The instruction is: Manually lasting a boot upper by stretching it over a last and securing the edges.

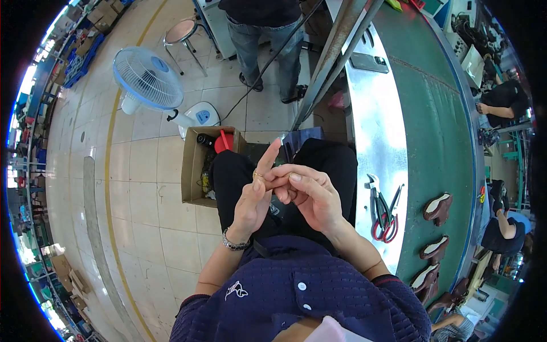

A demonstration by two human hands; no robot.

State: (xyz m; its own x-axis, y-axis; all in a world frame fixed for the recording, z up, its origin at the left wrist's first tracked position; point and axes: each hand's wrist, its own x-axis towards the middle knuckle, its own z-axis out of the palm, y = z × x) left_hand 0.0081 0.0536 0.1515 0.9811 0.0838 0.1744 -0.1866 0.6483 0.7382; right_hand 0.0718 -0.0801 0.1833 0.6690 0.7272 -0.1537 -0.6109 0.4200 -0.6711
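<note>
While the loosely spread left hand (253,206) extends one finger (270,157), the right hand (317,200) pinches another.

On my remote feed, the left hand (252,210) and right hand (316,199) met above the lap (336,168), before the torso (347,296). Left of the lap I had a box (191,176) with small items (224,142) in it; just beyond stood a fan (148,77), and past that a stool (181,31), left of a standing person (262,40). The bench (379,131) to the right bore hand tools (387,229); farther right, a belt (436,131) carried shoes (437,210) at its near end.
</note>
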